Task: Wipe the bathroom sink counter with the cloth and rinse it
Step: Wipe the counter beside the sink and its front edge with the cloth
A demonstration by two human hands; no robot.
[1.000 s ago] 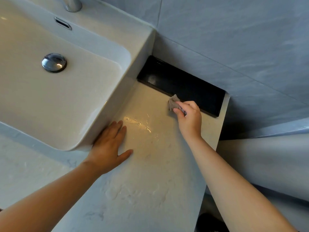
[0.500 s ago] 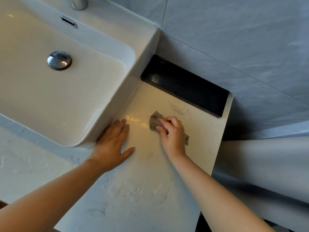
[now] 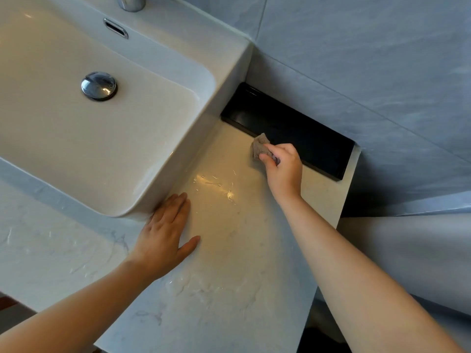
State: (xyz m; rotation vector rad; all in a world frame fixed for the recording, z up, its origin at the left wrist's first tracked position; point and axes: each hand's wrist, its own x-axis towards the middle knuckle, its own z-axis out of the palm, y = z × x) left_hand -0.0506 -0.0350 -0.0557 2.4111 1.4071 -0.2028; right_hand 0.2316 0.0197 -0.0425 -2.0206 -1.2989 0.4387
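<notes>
One cloth, small, grey-brown, bunched, sitting on bench against front edge of one black tray. Right grip curling fingers round cloth, pressing it onto bench. Left grip lying flat, fingers straight, holding nothing, touching outer corner of one sink. One chrome drain plug sitting in basin; one overflow slot showing above it. Wet streaks glinting between two grips. Sink wall and tray hemming in this strip of bench.

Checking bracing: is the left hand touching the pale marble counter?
Touching. The head view shows the left hand flat, palm down, on the pale marble counter.
</notes>
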